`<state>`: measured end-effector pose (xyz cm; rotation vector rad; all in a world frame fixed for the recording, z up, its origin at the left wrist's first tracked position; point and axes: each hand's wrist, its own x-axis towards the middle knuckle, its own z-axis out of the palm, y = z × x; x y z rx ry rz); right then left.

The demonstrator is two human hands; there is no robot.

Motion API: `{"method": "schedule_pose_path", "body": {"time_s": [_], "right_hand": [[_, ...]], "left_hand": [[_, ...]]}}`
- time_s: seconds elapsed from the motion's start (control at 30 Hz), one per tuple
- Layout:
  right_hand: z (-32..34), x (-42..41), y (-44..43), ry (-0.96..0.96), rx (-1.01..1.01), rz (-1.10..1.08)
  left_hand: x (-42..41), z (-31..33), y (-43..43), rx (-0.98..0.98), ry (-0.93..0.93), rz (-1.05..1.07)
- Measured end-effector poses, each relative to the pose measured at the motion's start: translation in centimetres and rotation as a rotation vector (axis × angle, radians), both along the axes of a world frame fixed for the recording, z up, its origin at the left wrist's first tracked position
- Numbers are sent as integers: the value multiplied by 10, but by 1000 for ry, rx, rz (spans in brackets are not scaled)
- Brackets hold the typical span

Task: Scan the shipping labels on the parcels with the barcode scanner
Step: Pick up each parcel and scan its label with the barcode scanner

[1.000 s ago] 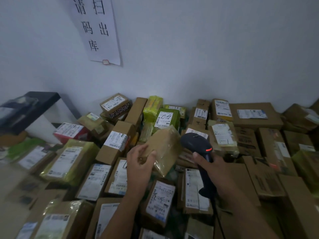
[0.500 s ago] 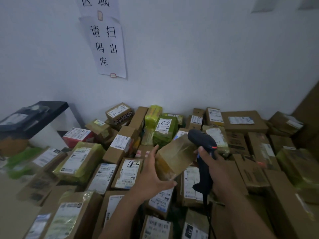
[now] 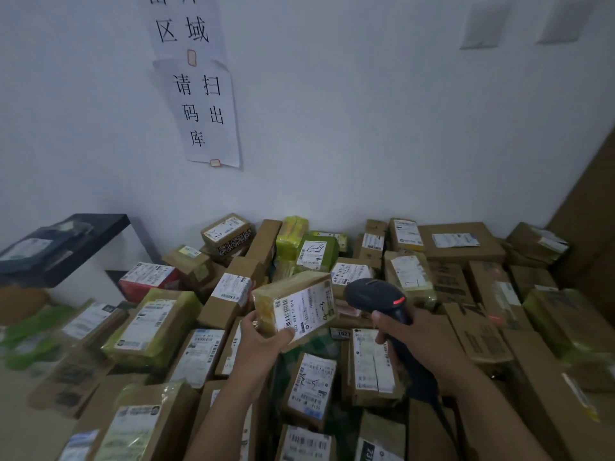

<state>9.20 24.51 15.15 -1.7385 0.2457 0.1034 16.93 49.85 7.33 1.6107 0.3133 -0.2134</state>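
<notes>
Left hand grips the taped parcel from below, shipping label facing up; right hand clutches the barcode scanner just right of it. Labelled boxes crowd beneath; wall notice hangs above.

White wall; upper paper sign overlapping lower paper sign, black Chinese characters; black-topped stand, left; pale wall plates, upper right.
</notes>
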Motion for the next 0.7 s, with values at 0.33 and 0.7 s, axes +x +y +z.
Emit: {"method": "schedule_pose_path", "body": {"time_s": [0.33,0.7], "right_hand": [[1,-2,6,-51,-158,138],[-6,-1,0,-21,-186,223]], "left_hand": [[11,18,6,281,-244,4],[15,12,20,332,-42,-228]]}}
